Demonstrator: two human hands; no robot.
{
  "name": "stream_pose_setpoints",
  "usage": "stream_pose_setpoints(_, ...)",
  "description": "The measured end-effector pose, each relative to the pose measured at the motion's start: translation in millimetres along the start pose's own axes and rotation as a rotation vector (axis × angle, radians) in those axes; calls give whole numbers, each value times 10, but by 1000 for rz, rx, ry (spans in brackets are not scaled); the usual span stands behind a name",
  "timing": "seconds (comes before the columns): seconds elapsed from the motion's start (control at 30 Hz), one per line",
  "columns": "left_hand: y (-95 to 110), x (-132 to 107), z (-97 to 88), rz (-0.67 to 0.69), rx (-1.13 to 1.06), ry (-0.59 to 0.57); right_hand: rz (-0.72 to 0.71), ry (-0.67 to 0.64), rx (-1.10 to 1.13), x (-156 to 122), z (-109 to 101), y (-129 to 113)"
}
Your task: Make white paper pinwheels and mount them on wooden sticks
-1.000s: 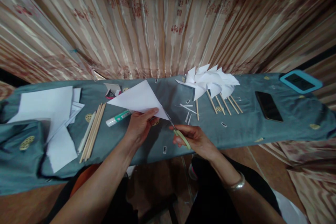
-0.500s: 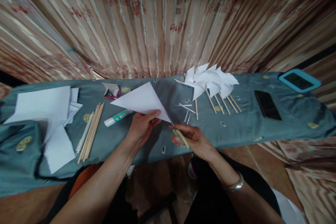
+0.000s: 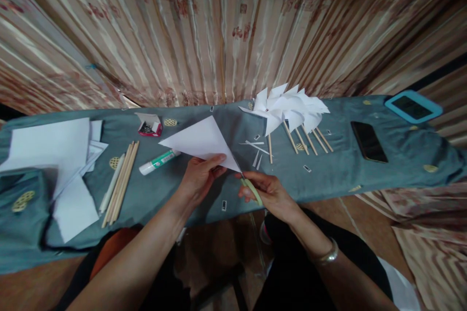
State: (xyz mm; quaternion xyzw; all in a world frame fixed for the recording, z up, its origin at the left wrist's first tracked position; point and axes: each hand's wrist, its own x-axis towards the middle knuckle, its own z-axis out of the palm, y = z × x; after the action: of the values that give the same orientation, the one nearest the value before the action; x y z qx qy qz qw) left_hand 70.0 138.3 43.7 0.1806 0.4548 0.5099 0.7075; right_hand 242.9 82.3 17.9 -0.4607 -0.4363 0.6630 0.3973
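A white sheet of paper folded to a triangle (image 3: 204, 141) is pinched by my left hand (image 3: 200, 177), thumb on top near its lower edge. My right hand (image 3: 268, 192) grips light-green-handled scissors (image 3: 252, 191). Their blades lie along the right edge of the paper, close to its lower right corner; how far they are parted I cannot make out. Thin paper strips (image 3: 257, 148) lie on the cloth just right of the paper. A white and green glue stick (image 3: 159, 162) rests left of my left hand.
Several paper pinwheels (image 3: 288, 107) on wooden sticks lie at the back right. Farther right are a phone (image 3: 369, 142) and a blue-framed digital clock (image 3: 414, 107). To the left are loose sticks (image 3: 120, 184), a small box of pins (image 3: 149, 126) and white paper sheets (image 3: 47, 143).
The view has shifted slightly, so the table things appear a little farther left. Both hands keep their hold, with the scissors still at the paper's right edge.
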Motion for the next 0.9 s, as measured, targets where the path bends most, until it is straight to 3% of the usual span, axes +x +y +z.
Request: stream_pose_setpoints(0.9, -151, 53, 65, -73, 18, 6, 60, 94, 102, -70, 24, -16)
